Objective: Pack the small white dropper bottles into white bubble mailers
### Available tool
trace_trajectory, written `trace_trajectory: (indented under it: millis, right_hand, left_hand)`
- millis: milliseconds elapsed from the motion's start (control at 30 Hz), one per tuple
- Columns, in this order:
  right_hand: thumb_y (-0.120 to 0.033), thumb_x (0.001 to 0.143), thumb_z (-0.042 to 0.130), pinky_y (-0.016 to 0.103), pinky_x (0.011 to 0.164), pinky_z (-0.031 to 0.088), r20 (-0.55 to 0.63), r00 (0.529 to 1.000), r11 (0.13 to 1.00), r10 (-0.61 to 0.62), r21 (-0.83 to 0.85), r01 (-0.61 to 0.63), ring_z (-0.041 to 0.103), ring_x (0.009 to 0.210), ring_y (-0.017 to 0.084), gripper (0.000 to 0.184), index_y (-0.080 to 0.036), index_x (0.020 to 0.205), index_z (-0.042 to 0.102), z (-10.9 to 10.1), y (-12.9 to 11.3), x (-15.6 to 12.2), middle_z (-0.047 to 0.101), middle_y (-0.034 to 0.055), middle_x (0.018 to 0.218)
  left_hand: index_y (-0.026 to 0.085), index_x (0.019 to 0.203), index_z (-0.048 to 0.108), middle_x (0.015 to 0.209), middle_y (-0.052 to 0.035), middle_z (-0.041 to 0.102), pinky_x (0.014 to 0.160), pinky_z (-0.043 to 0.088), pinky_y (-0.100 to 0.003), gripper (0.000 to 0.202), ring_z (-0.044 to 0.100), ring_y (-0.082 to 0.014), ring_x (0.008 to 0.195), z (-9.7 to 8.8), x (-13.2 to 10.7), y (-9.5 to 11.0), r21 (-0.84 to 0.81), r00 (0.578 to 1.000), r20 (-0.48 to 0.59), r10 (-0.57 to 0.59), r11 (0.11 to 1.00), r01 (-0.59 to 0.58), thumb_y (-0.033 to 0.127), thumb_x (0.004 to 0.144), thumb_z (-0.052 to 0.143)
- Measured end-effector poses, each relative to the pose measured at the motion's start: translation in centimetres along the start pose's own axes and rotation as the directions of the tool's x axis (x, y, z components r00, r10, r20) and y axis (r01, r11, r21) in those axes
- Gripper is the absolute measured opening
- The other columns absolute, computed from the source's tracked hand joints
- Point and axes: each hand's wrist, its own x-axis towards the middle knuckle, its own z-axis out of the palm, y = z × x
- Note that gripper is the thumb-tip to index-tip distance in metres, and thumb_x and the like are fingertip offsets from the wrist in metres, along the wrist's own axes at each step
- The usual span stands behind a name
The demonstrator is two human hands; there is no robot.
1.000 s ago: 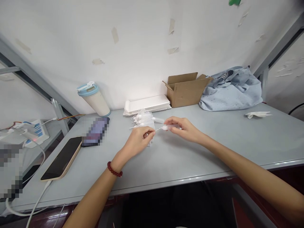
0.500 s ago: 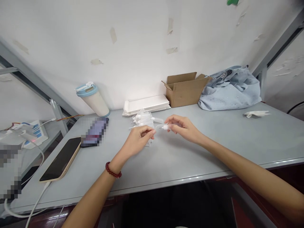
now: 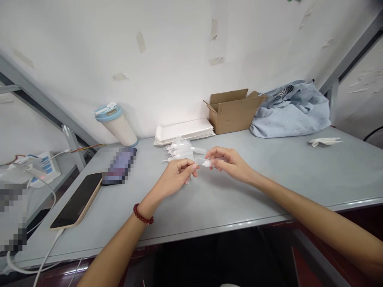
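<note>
My right hand (image 3: 229,162) is closed round a small translucent needle-tip bottle (image 3: 207,164), its white neck pointing left. A thin curved strap arches from the neck to my left hand (image 3: 181,173). The thumb and forefinger of that hand are pinched at the strap's far end, where the thin tip also meets the fingers. What sits between those fingertips is too small to make out; it may be the strap's little cap. Just behind my hands lies a pile of similar bottles (image 3: 181,150), partly hidden by my left hand.
White padded envelopes (image 3: 185,130) lie against the wall beside an open cardboard box (image 3: 233,115) and a grey-blue cloth bag (image 3: 290,113). At left are a tumbler (image 3: 121,127) and two phones (image 3: 77,201), one with a cable. A crumpled white tissue (image 3: 324,141) lies at right.
My right hand has moved slightly left and tilted the bottle, bringing its tip to the left fingertips. The left hand has barely moved.
</note>
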Motion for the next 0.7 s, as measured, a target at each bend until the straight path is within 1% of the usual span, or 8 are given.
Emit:
trace_trajectory:
  millis: [133,300,567,700]
  right_hand:
    - [-0.023,0.079,0.053,0.026,0.059,0.040,-0.014,1.000,1.000,-0.001,-0.001,0.001,0.057,0.064,0.014,0.012,-0.018,0.087,0.059,-0.07,-0.12,0.07,0.059,-0.0023,0.065]
    - [-0.023,0.078,0.052,0.026,0.060,0.040,-0.016,1.000,1.000,0.002,-0.003,-0.002,0.057,0.064,0.014,0.013,-0.018,0.087,0.059,-0.17,-0.14,0.08,0.060,-0.0022,0.065]
    - [-0.023,0.077,0.049,0.025,0.056,0.039,0.012,1.000,1.000,0.022,-0.018,-0.022,0.055,0.062,0.013,0.015,-0.018,0.086,0.059,-0.21,0.01,0.11,0.060,-0.0017,0.065]
    - [-0.021,0.073,0.047,0.025,0.055,0.038,0.040,0.998,0.998,0.042,-0.038,-0.041,0.054,0.059,0.013,0.017,-0.018,0.084,0.060,0.00,-0.22,-0.01,0.057,-0.0033,0.059]
  left_hand:
    - [0.017,0.071,0.061,0.052,0.0052,0.048,0.048,0.038,-0.021,0.029,0.041,-0.0083,0.046,0.04,-0.06,0.06,-0.005,1.000,0.004,0.004,1.000,-0.004,0.038,0.088,0.052]
    - [0.017,0.072,0.061,0.053,0.0054,0.048,0.048,0.038,-0.021,0.028,0.041,-0.0083,0.046,0.08,-0.11,0.07,-0.007,1.000,0.016,0.012,1.000,-0.011,0.038,0.088,0.051]
    - [0.016,0.075,0.061,0.058,0.0049,0.051,0.049,0.038,-0.021,0.028,0.043,-0.0082,0.048,0.11,-0.25,0.07,0.015,1.000,0.024,0.017,1.000,-0.017,0.037,0.089,0.050]
    - [0.016,0.075,0.061,0.057,0.0052,0.050,0.049,0.037,-0.020,0.027,0.042,-0.0080,0.048,0.13,-0.36,0.16,0.042,0.999,0.032,0.022,0.999,-0.023,0.034,0.090,0.049]
